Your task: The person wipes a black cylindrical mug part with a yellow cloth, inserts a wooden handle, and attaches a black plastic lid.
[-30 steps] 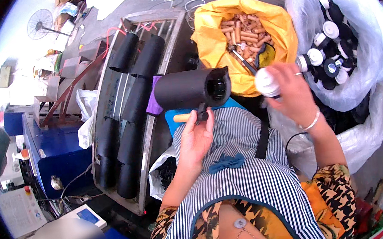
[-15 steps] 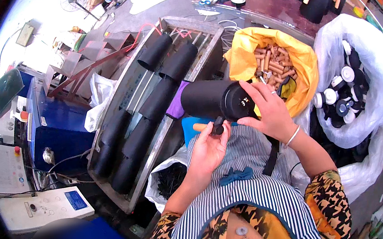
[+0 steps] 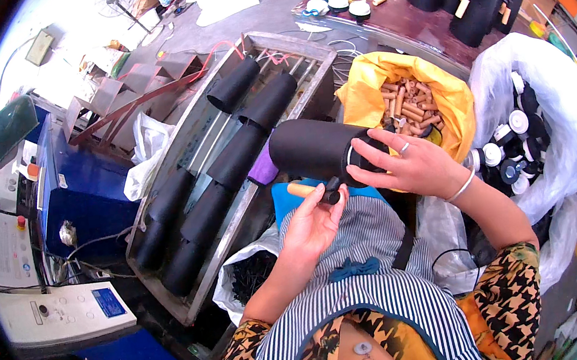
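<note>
A black cylindrical canister (image 3: 313, 145) lies on its side above my lap, its closed end toward the rack. My right hand (image 3: 421, 166) is wrapped over its right end, where a thin pale ring shows beside the fingers; the end face is hidden. Below the canister, my left hand (image 3: 308, 231) pinches a wooden handle (image 3: 301, 190) with a black fitting (image 3: 333, 188) at its tip. The fitting is close against the canister's side; I cannot tell whether they are joined. A purple cloth (image 3: 263, 167) hangs on the rack edge behind the canister.
Left of me a metal-framed rack (image 3: 220, 234) holds several black cylinders. A yellow sack (image 3: 462, 110) of wooden handles and a clear bag (image 3: 558, 114) of black and white lids stand right. Handled canisters (image 3: 476, 13) stand on the far table. A control box (image 3: 69, 312) is lower left.
My right hand has turned and closed further over the canister's end, covering the markings that showed there. The canister's right end has rotated slightly; my left hand stays at the handle.
</note>
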`<state>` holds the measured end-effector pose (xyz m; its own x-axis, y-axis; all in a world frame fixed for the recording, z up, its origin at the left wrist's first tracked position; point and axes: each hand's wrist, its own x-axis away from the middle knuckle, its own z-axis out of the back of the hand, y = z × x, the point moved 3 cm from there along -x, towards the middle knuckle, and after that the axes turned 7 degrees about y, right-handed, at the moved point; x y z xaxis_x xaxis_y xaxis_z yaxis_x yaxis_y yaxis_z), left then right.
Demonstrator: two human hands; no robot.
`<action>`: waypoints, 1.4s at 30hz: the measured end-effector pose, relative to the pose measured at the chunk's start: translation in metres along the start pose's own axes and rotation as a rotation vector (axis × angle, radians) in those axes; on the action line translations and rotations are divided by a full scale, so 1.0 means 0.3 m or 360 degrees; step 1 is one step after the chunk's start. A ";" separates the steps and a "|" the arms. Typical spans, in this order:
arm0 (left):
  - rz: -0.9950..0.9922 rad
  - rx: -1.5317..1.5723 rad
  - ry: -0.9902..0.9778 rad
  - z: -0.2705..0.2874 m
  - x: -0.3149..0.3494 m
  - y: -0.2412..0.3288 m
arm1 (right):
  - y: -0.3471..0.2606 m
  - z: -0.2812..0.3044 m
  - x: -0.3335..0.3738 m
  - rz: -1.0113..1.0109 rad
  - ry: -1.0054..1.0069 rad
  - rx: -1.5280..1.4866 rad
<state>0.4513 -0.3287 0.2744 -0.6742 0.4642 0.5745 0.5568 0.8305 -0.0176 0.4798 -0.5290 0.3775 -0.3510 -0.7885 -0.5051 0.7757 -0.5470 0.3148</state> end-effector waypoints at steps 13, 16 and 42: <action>-0.0301 0.0056 0.0135 0.045 -0.047 0.023 | -0.134 -0.091 0.034 -0.1409 0.0055 -0.1079; -0.0443 -0.0075 0.0160 0.064 -0.049 0.012 | -0.075 -0.067 -0.011 -0.1251 0.0173 -0.1066; -0.0802 -0.1157 -0.0684 -0.042 -0.210 -0.058 | -0.227 -0.341 0.089 -0.2197 0.1583 -0.3656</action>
<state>0.4902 -0.3762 0.2487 -0.9537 0.2996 0.0274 0.2213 0.6370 0.7384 0.4713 -0.4840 0.2605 -0.9850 -0.0542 0.1641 -0.1256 0.8770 -0.4639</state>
